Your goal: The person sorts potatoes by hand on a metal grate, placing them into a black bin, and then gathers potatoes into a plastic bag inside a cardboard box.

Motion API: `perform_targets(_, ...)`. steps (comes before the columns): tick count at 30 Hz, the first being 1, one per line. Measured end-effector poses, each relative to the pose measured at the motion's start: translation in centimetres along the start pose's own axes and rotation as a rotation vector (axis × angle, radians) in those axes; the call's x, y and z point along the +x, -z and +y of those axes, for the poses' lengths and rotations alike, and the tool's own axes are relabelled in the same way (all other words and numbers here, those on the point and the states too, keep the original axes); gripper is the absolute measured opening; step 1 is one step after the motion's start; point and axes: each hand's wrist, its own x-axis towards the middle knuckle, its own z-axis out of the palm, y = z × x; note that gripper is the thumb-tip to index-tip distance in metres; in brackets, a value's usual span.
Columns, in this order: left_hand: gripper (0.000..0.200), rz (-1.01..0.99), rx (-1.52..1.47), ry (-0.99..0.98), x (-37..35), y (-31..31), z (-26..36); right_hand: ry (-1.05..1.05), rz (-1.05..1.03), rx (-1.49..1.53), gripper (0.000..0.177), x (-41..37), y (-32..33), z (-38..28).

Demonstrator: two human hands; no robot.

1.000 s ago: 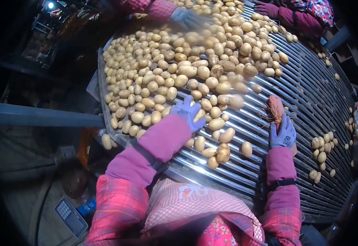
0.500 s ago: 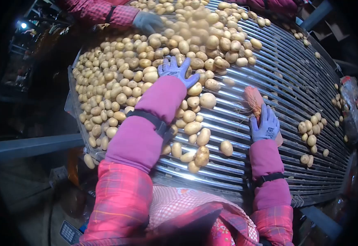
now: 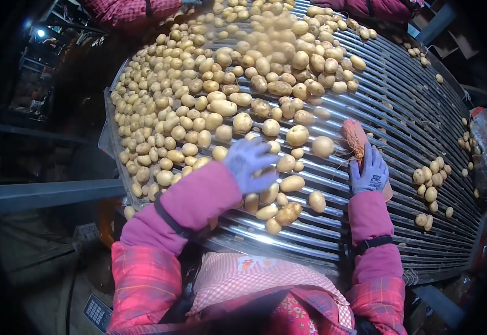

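Over the near edge of the potato pile, my left hand in a purple glove has its fingers apart, with loose potatoes just beneath and beside it. My right hand, gloved alike, rests on the metal rollers with its fingers against a pinkish-red thing with stringy ends, perhaps a bundled net bag. Part of that thing shows beyond the wrist side of the glove. Single potatoes lie on the bars between my hands, one of them towards the front.
A co-worker's sleeve reaches in at the top left, and another person's sleeve shows at the top right. A small potato group lies on the right, near a clear plastic bag. A metal beam runs along the left.
My left hand has come back towards me off the pile, and several potatoes near it have shifted. The co-worker's gloved hand has drawn back to the top edge. My right hand stays on the pinkish-red thing.
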Motion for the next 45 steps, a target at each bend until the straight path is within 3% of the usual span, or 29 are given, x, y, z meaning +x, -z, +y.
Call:
perform_targets(2,0.044,0.049,-0.721,0.324,4.3,1.6,-0.5,0.005,0.009,0.020,0.061,-0.1,-0.1,0.0)
perform_targets(4,0.044,0.328,-0.356,0.251,8.7,-0.3,-1.9,0.012,0.028,0.043,0.061,-0.1,-0.2,0.1)
perform_targets(6,0.045,0.004,0.075,0.448,12.6,-1.9,-2.2,0.015,0.048,0.041,0.061,-0.1,-0.3,0.0)
perform_targets(7,0.047,-0.033,0.111,0.487,13.5,-2.3,-2.0,0.014,0.045,0.019,0.061,-0.1,-0.3,0.0)
perform_targets(8,0.049,-0.104,0.020,0.583,14.2,-2.7,-1.9,0.011,0.039,-0.004,0.061,0.0,-0.2,0.0)
perform_targets(11,0.051,0.018,-0.096,0.554,13.3,-2.9,-2.4,0.017,0.025,0.026,0.063,-0.3,0.0,0.0)
perform_targets(17,0.051,-0.060,-0.134,0.338,11.3,-3.2,0.7,0.032,0.020,0.007,0.063,0.2,-0.2,0.2)
perform_targets(19,0.047,-0.076,-0.468,0.428,10.5,-4.7,0.5,0.040,0.024,0.006,0.062,-0.1,-0.4,0.1)
perform_targets(22,0.043,-0.194,-0.633,0.457,10.5,-4.8,-1.0,0.026,0.034,-0.003,0.066,0.1,-0.7,0.3)
perform_targets(24,0.031,0.011,-0.846,0.364,9.6,-4.6,-2.6,0.009,0.001,-0.021,0.066,-0.1,-0.7,0.4)
perform_targets(25,0.027,0.101,-1.035,0.568,9.0,-3.2,-2.6,0.000,-0.001,-0.019,0.066,-0.1,-0.7,0.5)
perform_targets(26,0.028,0.261,-0.834,0.602,8.5,-1.2,-3.3,0.008,0.021,0.016,0.065,0.0,-0.6,0.4)
perform_targets(27,0.030,0.448,-0.676,0.394,7.8,-0.6,-5.5,0.014,0.040,0.051,0.065,-0.1,-0.6,0.3)
perform_targets(28,0.037,0.420,-0.219,0.399,7.4,0.4,-6.7,0.003,0.033,0.052,0.065,-0.3,-0.4,0.2)
perform_targets(30,0.040,0.036,0.097,0.487,7.9,1.5,-6.4,0.003,0.002,0.028,0.064,0.0,0.0,0.0)
perform_targets(31,0.040,0.041,0.098,0.482,8.6,1.4,-6.0,0.016,0.014,0.017,0.063,0.0,-0.1,0.1)
perform_targets(33,0.045,-0.320,0.256,0.660,10.4,0.8,-4.9,0.010,0.013,0.004,0.063,0.1,-0.3,0.1)
perform_targets(34,0.045,-0.320,0.250,0.654,10.6,0.6,-5.0,0.008,0.002,-0.005,0.063,0.0,-0.3,0.1)
perform_targets(38,0.053,-0.106,0.167,0.503,9.4,-1.9,-7.3,-0.006,-0.004,0.013,0.062,0.0,0.2,0.0)
perform_targets(40,0.051,0.098,0.105,0.451,8.6,-2.1,-7.5,-0.011,0.002,0.043,0.061,-0.1,0.2,-0.1)
perform_targets(42,0.048,0.128,0.033,0.584,7.6,-3.2,-8.7,-0.008,0.006,0.033,0.060,0.0,-0.2,0.1)
perform_targets(44,0.047,0.440,-1.005,0.653,5.5,-5.9,-11.8,0.008,0.027,0.038,0.060,0.2,-0.4,0.0)
perform_targets(45,0.046,0.350,-1.516,0.790,2.7,1.2,-5.5,0.003,0.041,0.039,0.060,-0.3,-0.4,0.1)
